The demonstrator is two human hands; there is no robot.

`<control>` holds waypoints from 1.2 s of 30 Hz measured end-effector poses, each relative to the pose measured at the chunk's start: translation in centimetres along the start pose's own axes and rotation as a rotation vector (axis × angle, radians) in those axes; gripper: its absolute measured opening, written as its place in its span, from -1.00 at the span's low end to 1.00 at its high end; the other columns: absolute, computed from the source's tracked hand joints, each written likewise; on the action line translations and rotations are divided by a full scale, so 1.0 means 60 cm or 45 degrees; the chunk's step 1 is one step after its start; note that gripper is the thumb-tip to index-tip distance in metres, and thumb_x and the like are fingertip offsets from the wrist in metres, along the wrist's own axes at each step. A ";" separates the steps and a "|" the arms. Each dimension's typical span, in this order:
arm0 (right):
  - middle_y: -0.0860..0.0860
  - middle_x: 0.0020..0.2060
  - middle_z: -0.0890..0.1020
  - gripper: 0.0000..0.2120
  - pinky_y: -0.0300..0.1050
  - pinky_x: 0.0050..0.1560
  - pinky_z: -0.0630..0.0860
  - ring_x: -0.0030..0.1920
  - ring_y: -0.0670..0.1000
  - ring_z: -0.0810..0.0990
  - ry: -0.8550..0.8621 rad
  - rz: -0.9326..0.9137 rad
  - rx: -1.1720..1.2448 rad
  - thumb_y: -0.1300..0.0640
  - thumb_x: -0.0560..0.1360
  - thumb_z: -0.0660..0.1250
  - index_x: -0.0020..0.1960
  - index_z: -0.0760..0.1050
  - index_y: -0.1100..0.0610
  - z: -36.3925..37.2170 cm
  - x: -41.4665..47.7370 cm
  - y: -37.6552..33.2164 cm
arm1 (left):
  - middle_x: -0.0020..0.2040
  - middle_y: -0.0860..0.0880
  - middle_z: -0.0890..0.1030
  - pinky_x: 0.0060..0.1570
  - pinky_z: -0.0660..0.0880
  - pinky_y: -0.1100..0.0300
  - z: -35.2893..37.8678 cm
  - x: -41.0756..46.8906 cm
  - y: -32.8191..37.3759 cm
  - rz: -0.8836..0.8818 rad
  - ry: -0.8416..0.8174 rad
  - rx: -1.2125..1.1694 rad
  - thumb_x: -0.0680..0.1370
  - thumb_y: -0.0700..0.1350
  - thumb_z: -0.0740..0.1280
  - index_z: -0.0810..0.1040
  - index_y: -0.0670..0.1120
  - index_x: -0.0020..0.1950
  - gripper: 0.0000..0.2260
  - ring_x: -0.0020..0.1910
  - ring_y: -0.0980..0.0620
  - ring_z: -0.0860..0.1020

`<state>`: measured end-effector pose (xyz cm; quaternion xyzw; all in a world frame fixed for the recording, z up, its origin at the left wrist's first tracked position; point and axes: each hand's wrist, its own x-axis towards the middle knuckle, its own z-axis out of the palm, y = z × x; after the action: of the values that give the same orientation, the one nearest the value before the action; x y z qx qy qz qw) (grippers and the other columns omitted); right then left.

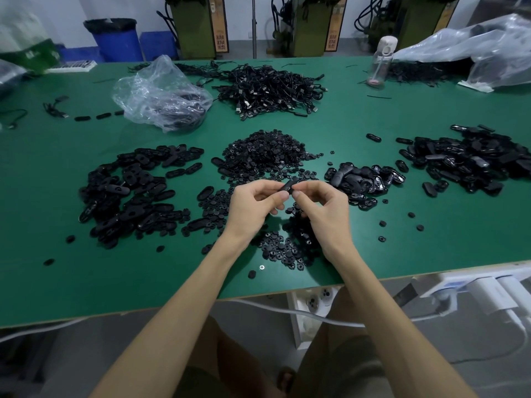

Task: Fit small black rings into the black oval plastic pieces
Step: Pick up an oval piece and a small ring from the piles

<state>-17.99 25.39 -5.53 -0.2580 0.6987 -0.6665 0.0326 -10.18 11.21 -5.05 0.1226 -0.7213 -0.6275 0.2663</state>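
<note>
While the black oval piece sits just above the middle of the frame, its long axis slants from lower left to upper right. My left hand pinches the lower-left end and my right hand the upper-right end, so both grips are closed on this 1 piece. I cannot tell whether a ring is already under my right fingertips. Outward, loose rings lie on the green table between my wrists and the ring heap lies just above the piece, so I judge the right hand nearer for fetching 1.
</note>
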 end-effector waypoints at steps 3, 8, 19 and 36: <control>-0.08 -0.18 0.71 -0.92 -0.11 -0.10 0.56 -0.16 -0.13 0.61 0.003 -0.010 -0.035 0.20 0.56 0.46 -0.02 0.69 0.04 0.001 -0.001 -0.004 | -0.24 0.00 0.73 -0.23 0.60 0.20 -0.001 0.000 0.001 -0.008 0.008 -0.022 0.52 -0.26 0.53 0.73 -0.05 0.02 -0.86 -0.29 0.08 0.66; -0.06 -0.16 0.72 -0.92 -0.15 -0.03 0.58 -0.13 -0.13 0.62 0.017 -0.045 -0.084 0.23 0.57 0.45 -0.01 0.69 0.08 0.001 -0.005 -0.012 | -0.26 0.00 0.72 -0.28 0.57 0.23 0.000 -0.002 0.003 -0.014 0.018 -0.011 0.50 -0.20 0.56 0.73 -0.02 -0.04 -0.90 -0.30 0.08 0.65; -0.04 -0.11 0.70 -0.92 -0.14 0.03 0.58 -0.08 -0.08 0.62 -0.003 -0.055 -0.176 0.22 0.56 0.45 0.01 0.69 0.08 0.002 -0.007 -0.022 | -0.22 0.01 0.74 -0.32 0.51 0.28 0.001 -0.004 0.001 -0.004 0.027 0.018 0.50 -0.15 0.56 0.75 0.00 -0.05 -0.93 -0.25 0.09 0.68; -0.02 0.07 0.61 -0.74 -0.24 0.00 0.54 0.06 -0.10 0.59 -0.043 -0.103 -0.220 0.27 0.61 0.37 0.09 0.72 -0.04 0.006 -0.010 -0.028 | -0.10 -0.03 0.75 -0.19 0.59 0.24 -0.004 -0.001 -0.005 0.007 0.046 -0.077 0.56 -0.22 0.50 0.71 -0.07 0.07 -0.88 -0.18 0.05 0.70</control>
<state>-16.78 25.36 -4.15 -0.2991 0.7420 -0.6000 -0.0050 -10.05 10.99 -5.32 0.1238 -0.6975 -0.6459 0.2846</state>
